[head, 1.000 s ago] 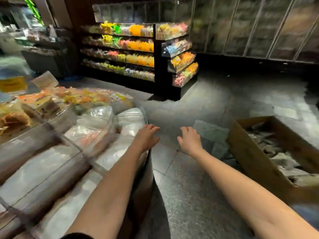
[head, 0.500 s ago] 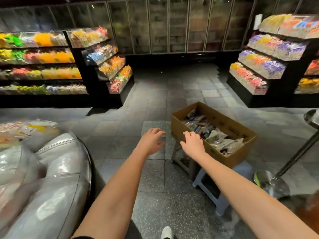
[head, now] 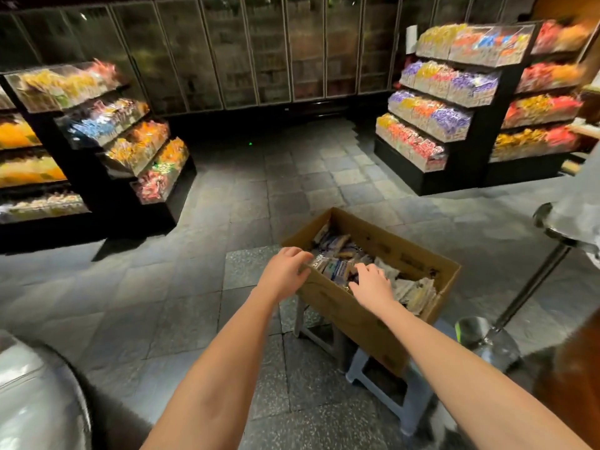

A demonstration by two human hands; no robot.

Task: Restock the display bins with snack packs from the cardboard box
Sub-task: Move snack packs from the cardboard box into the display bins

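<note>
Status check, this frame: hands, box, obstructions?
Left hand at box corner, grip unclear. Right hand open on packs inside. Box sits on stool. Nothing blocks the hands.

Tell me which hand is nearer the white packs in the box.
Right. The right hand lies beside the white packs; the left hand is over the cardboard box rim, farther left.
</note>
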